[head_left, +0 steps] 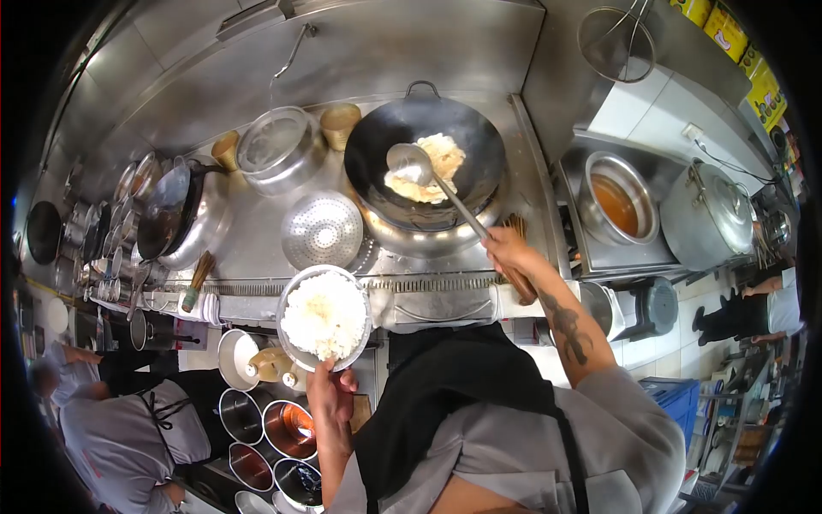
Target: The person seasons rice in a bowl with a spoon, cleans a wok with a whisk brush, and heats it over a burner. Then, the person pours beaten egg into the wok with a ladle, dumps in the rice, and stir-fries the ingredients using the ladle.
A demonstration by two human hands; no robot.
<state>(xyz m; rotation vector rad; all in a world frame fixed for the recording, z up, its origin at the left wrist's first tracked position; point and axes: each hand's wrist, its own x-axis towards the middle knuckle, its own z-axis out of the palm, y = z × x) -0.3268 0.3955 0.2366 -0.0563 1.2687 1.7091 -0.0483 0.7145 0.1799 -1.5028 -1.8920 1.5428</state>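
Fingers are closed in both hands: by those of the left hand (332, 394), the near rim of a metal bowl (295, 349) is held below and left of centre in the frame; by those of the right hand (509, 248), right of centre, the handle of a ladle (465, 211) is gripped. White rice (325, 315) is heaped in the bowl. Near the upper centre, pale cooked egg (442, 157) is touched by the ladle's head inside a black wok (377, 146).

At the left, the bowl is held from one side only, so rice could be spilled if it were tilted or if the perforated strainer (322, 230) just beyond were bumped. Further right, the egg could be torn if the ladle were pressed hard, or scorched if it were left unmoved on hot metal.

Counted from the left: two co-workers (128, 428), one at each side of the frame; two bamboo brushes (199, 278), one either side of centre; two brown containers (341, 128), upper left; four sauce pots (243, 404) seen whole, lower left; two capped bottles (272, 367); one bowl; one wok; one ladle; two large pots (599, 221) at the right, one open, one lidded. The cookware stacked at far left cannot be counted.
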